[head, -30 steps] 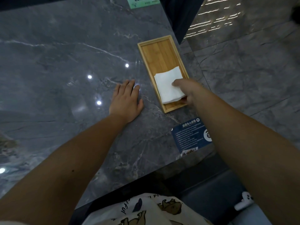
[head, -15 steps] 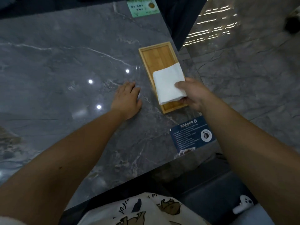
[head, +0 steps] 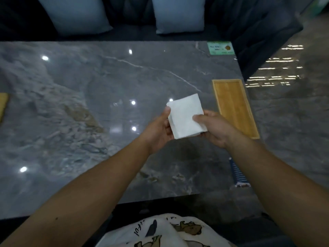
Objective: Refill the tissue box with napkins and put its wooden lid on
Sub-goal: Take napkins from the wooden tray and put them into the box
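Observation:
A white stack of folded napkins [head: 186,116] is held above the grey marble table [head: 99,97], in front of me. My left hand [head: 159,130] grips its left edge, thumb on the side. My right hand [head: 214,129] pinches its right edge, thumb on top. The shallow wooden tray [head: 234,106] lies empty on the table to the right of my hands, near the table's right edge. At the far left edge of the view a sliver of another wooden piece [head: 3,105] shows; what it is I cannot tell.
A green sticker [head: 220,48] sits at the table's far right corner and a blue sticker [head: 237,172] near its front right edge. Two pale cushions [head: 179,14] lean on a dark seat behind the table. Shiny tiled floor lies to the right.
My right hand lifted the napkin stack out of the wooden tray and brought it left. My left hand left the table and took hold of the stack. The view tilted up.

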A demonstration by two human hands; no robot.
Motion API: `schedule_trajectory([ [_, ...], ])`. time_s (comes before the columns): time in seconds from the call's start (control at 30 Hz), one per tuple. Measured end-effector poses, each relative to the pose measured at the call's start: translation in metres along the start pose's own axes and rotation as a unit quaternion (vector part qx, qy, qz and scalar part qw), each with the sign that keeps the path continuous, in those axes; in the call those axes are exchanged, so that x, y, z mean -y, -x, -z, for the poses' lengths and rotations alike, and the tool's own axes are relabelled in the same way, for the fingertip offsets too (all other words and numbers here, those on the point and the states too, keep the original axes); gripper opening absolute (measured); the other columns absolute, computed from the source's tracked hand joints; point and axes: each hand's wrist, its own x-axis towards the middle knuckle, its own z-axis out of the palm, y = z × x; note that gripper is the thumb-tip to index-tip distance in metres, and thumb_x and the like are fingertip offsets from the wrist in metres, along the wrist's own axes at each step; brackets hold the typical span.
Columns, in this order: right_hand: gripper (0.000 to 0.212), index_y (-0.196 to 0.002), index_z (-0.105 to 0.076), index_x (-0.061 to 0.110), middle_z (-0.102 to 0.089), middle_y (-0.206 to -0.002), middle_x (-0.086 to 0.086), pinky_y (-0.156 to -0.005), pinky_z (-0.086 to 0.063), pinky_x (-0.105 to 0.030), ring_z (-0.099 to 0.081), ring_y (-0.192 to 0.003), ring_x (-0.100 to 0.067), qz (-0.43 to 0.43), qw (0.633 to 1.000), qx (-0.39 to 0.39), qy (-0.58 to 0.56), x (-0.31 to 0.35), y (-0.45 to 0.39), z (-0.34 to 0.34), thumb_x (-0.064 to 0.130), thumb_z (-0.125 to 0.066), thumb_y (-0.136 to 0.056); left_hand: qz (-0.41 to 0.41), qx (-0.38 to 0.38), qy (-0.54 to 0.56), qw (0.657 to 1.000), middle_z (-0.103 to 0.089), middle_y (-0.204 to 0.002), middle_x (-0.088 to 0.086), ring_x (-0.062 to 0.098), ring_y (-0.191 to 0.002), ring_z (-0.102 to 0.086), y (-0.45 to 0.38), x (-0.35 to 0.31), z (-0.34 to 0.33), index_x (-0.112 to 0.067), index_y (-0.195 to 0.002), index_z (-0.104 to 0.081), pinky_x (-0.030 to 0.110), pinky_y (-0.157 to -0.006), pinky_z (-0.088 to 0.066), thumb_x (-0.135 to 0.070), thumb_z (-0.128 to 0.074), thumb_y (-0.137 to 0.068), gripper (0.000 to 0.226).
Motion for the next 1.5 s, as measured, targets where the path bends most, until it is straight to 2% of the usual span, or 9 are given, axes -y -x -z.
schedule_trajectory([
  [0.27,0.012,-0.103,-0.060,0.015,-0.069,-0.102,-0.010,-0.075,-0.055,-0.040,-0.067,-0.088,-0.026,0.024,0.990,0.081,0.110,-0.016,-0.005,-0.184,0.011,-0.054,-0.094,-0.112,-0.148,-0.086,0.979,-0.069,-0.108,0.011,0.023,-0.088,-0.069,0.103,-0.044,0.154,-0.009,-0.115,-0.057,0.033,-0.063,-0.057,-0.018,-0.061,-0.093,0.024],
  [0.37,0.017,-0.108,-0.062,0.017,-0.069,-0.112,-0.009,-0.090,-0.053,-0.048,-0.066,-0.103,-0.029,0.007,0.979,0.158,0.129,-0.026,-0.010,-0.249,0.014,-0.057,-0.093,-0.137,-0.173,-0.142,0.965,-0.071,-0.107,0.004,0.020,-0.092,-0.070,0.146,-0.060,0.221,-0.013,-0.116,-0.059,0.034,-0.068,-0.058,-0.016,-0.061,-0.093,0.023],
  [0.5,0.022,-0.113,-0.060,0.021,-0.067,-0.117,-0.006,-0.089,-0.053,-0.041,-0.064,-0.105,-0.025,0.002,0.961,0.233,0.149,-0.028,-0.014,-0.329,0.011,-0.054,-0.095,-0.174,-0.187,-0.217,0.942,-0.070,-0.111,0.004,0.019,-0.099,-0.069,0.195,-0.081,0.298,-0.019,-0.112,-0.060,0.038,-0.082,-0.058,-0.018,-0.064,-0.092,0.020],
  [0.67,0.035,-0.124,-0.056,0.011,-0.065,-0.118,-0.007,-0.092,-0.052,-0.040,-0.062,-0.104,-0.019,0.113,0.940,0.217,0.236,-0.032,-0.023,-0.397,0.003,-0.059,-0.091,-0.197,-0.221,-0.282,0.913,-0.068,-0.115,-0.002,0.015,-0.105,-0.065,0.219,-0.089,0.362,-0.026,-0.120,-0.058,0.038,-0.088,-0.054,-0.033,-0.066,-0.088,0.033],
  [0.9,0.025,-0.098,-0.055,0.024,-0.060,-0.089,0.020,-0.067,-0.041,-0.005,-0.056,-0.080,0.015,0.287,0.873,0.164,0.358,-0.048,-0.028,-0.428,0.005,-0.064,-0.085,-0.274,-0.267,-0.360,0.851,-0.060,-0.094,-0.024,-0.015,-0.089,-0.057,0.220,-0.085,0.385,-0.029,-0.108,-0.056,0.002,-0.073,-0.037,-0.022,-0.059,-0.095,0.015],
  [1.03,0.034,-0.106,-0.051,0.024,-0.056,-0.098,0.022,-0.072,-0.038,-0.001,-0.054,-0.087,0.016,0.318,0.864,0.169,0.353,-0.063,-0.040,-0.429,0.002,-0.064,-0.083,-0.316,-0.258,-0.351,0.843,-0.058,-0.111,-0.022,-0.012,-0.105,-0.056,0.211,-0.068,0.395,-0.020,-0.119,-0.056,0.007,-0.086,-0.041,-0.008,-0.058,-0.095,0.027],
  [1.17,0.042,-0.123,-0.050,0.014,-0.055,-0.112,0.002,-0.082,-0.044,-0.017,-0.054,-0.099,-0.008,0.307,0.847,0.196,0.388,-0.083,-0.056,-0.432,0.009,-0.066,-0.085,-0.300,-0.242,-0.368,0.846,-0.057,-0.121,-0.008,-0.001,-0.108,-0.056,0.200,-0.052,0.402,-0.014,-0.133,-0.049,0.019,-0.089,-0.047,-0.018,-0.056,-0.095,0.039],
  [1.27,0.038,-0.117,-0.049,0.025,-0.060,-0.111,0.001,-0.078,-0.049,-0.023,-0.059,-0.095,-0.010,0.275,0.869,0.194,0.363,-0.088,-0.059,-0.434,0.012,-0.065,-0.085,-0.305,-0.258,-0.344,0.850,-0.062,-0.116,-0.006,0.010,-0.096,-0.062,0.196,-0.043,0.400,-0.026,-0.128,-0.052,0.033,-0.081,-0.052,-0.030,-0.054,-0.095,0.033],
  [1.5,0.041,-0.105,-0.047,0.034,-0.062,-0.113,-0.003,-0.071,-0.049,-0.022,-0.061,-0.089,-0.009,0.218,0.909,0.198,0.295,-0.088,-0.067,-0.432,0.004,-0.062,-0.083,-0.307,-0.283,-0.351,0.838,-0.059,-0.105,-0.021,0.009,-0.096,-0.061,0.192,-0.048,0.395,-0.031,-0.118,-0.052,0.030,-0.078,-0.050,-0.018,-0.057,-0.095,0.027],
])
